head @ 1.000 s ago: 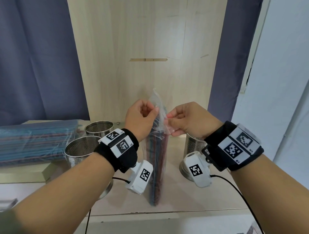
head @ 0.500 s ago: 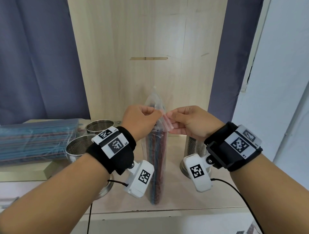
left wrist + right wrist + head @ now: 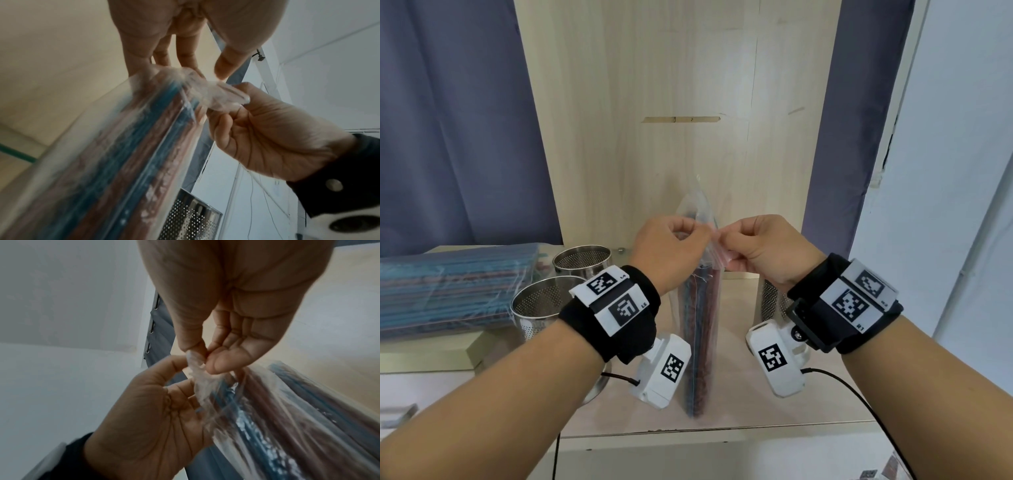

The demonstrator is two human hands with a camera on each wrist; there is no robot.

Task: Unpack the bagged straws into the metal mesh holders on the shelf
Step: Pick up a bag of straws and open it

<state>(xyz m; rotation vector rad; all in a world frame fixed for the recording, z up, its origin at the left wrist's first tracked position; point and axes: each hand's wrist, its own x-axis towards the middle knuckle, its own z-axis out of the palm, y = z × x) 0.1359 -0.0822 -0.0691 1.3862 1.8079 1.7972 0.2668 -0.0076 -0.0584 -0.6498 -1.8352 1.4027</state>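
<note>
both hands, left hand [image 3: 671, 250] and right hand [image 3: 763, 246], pinch top edge of upright straw bag [image 3: 700, 329] between mesh holders [image 3: 544, 305].

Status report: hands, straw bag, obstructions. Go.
Left hand and right hand both pinch the straw bag top. Bag upright on shelf, unopened. Mesh holders empty; nothing obstructing.
</note>
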